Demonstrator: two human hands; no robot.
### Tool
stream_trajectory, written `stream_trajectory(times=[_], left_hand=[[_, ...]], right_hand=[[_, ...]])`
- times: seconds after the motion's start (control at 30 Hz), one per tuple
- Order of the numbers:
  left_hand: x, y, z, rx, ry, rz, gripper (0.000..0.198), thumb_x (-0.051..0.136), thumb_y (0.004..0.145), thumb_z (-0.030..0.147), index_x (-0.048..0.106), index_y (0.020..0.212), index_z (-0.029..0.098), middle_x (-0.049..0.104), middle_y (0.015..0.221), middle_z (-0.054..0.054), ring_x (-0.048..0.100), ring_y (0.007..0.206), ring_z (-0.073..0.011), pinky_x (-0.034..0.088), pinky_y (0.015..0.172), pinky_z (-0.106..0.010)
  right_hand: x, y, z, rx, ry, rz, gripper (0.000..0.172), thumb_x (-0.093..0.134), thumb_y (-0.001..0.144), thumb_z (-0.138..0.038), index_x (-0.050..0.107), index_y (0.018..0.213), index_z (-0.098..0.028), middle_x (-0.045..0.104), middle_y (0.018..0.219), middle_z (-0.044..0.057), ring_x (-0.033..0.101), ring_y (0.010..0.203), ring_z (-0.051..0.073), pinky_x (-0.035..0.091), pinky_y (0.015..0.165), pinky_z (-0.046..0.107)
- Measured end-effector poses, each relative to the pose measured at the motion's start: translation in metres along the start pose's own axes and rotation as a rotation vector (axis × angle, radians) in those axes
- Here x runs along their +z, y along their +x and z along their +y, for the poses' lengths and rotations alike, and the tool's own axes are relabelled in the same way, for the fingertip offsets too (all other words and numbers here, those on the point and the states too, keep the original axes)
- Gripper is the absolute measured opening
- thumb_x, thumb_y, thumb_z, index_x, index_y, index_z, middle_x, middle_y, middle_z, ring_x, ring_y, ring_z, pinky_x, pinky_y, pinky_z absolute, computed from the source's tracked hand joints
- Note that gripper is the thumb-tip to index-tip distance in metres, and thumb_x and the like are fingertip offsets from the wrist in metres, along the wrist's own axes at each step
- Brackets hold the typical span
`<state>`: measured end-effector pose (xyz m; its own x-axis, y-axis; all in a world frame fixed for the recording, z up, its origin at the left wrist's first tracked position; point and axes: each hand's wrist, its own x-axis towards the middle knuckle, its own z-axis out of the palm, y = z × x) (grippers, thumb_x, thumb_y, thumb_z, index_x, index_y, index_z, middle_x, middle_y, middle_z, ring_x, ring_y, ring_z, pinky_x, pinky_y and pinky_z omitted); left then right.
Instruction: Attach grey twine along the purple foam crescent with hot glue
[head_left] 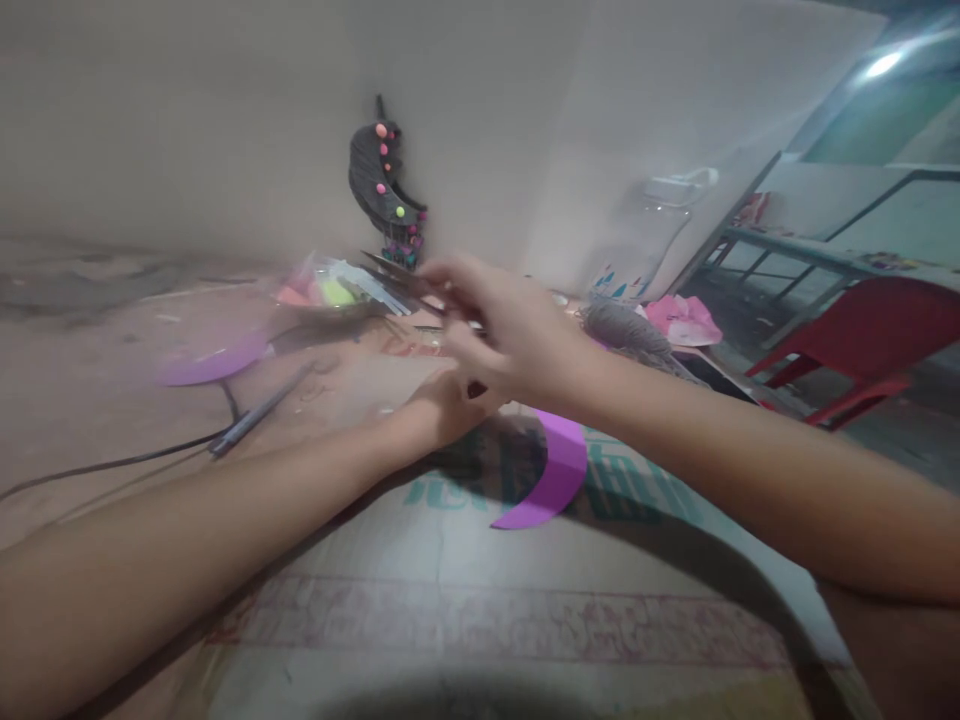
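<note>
The person's left forearm (202,545) is bare, smooth and slim, broadening from a narrow wrist toward the elbow. The right forearm (712,440) is bare as well, with the same long taper. The right grip (517,325), an ungloved hand, has slender fingers softened by blur; the left grip (448,402) is bare too, its fingers largely hidden.
</note>
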<state>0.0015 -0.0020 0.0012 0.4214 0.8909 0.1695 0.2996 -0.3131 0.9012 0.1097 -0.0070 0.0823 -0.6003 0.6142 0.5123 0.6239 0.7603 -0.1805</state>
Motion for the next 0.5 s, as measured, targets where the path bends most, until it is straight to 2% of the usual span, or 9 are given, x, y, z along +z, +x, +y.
stream_trajectory(times=[0.1,0.23,0.37,0.43,0.5], left_hand=[[-0.002,-0.001,-0.007,0.046,0.002,-0.073,0.030,0.050,0.087,0.041,0.062,0.077,0.016,0.066,0.072,-0.002,0.061,0.069,-0.0160,0.046,0.063,-0.026],[-0.004,0.002,-0.008,-0.004,0.022,-0.061,0.029,0.048,0.087,0.040,0.056,0.072,0.017,0.064,0.064,-0.001,0.057,0.058,-0.0135,0.040,0.053,-0.023],[-0.004,0.002,-0.007,-0.041,0.027,-0.045,0.030,0.048,0.086,0.042,0.053,0.070,0.017,0.063,0.062,-0.001,0.056,0.057,-0.0134,0.038,0.050,-0.022],[-0.004,0.001,-0.007,-0.048,0.033,-0.041,0.030,0.048,0.086,0.042,0.053,0.070,0.017,0.062,0.062,-0.001,0.056,0.057,-0.0134,0.038,0.050,-0.022],[-0.004,0.001,-0.006,-0.047,0.039,-0.036,0.029,0.049,0.085,0.042,0.053,0.070,0.017,0.061,0.062,0.000,0.055,0.058,-0.0134,0.038,0.052,-0.022]], right_hand=[[-0.024,-0.051,0.022,0.040,-0.032,0.099,0.031,0.043,0.086,-0.016,0.057,0.114,-0.021,0.062,0.088,0.004,0.058,0.084,0.019,0.043,0.076,0.032],[-0.031,-0.105,0.044,0.131,0.002,0.030,0.032,0.040,0.088,-0.013,0.057,0.113,-0.021,0.063,0.084,0.005,0.058,0.075,0.017,0.045,0.069,0.030],[-0.022,-0.124,0.048,0.193,-0.062,-0.040,0.032,0.045,0.092,-0.025,0.054,0.123,-0.021,0.065,0.099,0.007,0.060,0.081,0.018,0.046,0.070,0.030],[-0.015,-0.126,0.047,0.161,-0.182,-0.082,0.035,0.048,0.093,-0.032,0.054,0.125,-0.021,0.065,0.102,0.008,0.060,0.081,0.018,0.044,0.067,0.029],[-0.008,-0.127,0.048,0.097,-0.351,-0.091,0.037,0.045,0.094,-0.034,0.054,0.126,-0.020,0.064,0.097,0.008,0.059,0.075,0.017,0.040,0.060,0.027]])
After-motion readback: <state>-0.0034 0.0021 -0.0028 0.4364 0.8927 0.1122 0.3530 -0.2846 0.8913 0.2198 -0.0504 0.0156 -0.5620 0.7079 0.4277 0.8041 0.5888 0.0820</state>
